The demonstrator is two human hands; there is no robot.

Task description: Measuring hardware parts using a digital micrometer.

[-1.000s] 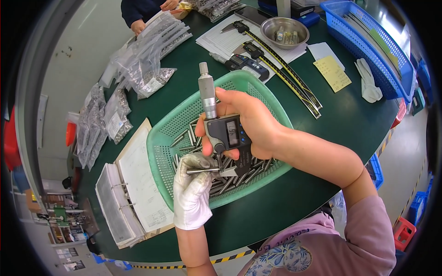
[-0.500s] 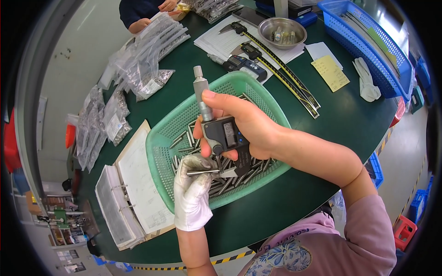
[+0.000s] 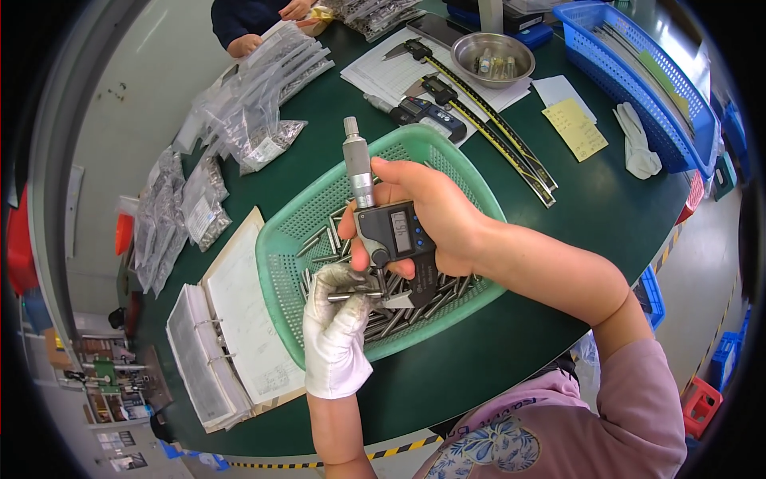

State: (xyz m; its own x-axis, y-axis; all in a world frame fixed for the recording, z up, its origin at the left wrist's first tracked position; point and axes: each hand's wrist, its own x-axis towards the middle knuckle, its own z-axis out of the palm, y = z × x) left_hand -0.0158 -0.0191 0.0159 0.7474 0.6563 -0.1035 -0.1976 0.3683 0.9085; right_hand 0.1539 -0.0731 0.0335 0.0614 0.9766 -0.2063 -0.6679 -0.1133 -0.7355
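Note:
My right hand (image 3: 427, 211), bare, is closed round a digital micrometer (image 3: 391, 231) with a grey thimble and a dark body with a small display. Its thimble points up and away, and its jaws are at the lower end. In a white glove, my left hand (image 3: 337, 339) pinches a short metal pin (image 3: 349, 296), whose right end sits at the micrometer's jaws. Both hands are over a green plastic basket (image 3: 279, 319) with many loose metal pins (image 3: 395, 319) in it.
Left of the basket lies an open ring binder (image 3: 247, 343); beyond it are bags of metal parts (image 3: 206, 203). Two calipers (image 3: 487, 120), another micrometer (image 3: 423, 113), a metal bowl (image 3: 492, 60), a white glove (image 3: 638, 144) and a blue basket (image 3: 638, 88) lie farther back. A co-worker's hands (image 3: 295, 9) show at the far edge.
The micrometer's thimble and my right thumb have shifted slightly to the right, and the display reading differs. My left hand still pinches the pin at the jaws.

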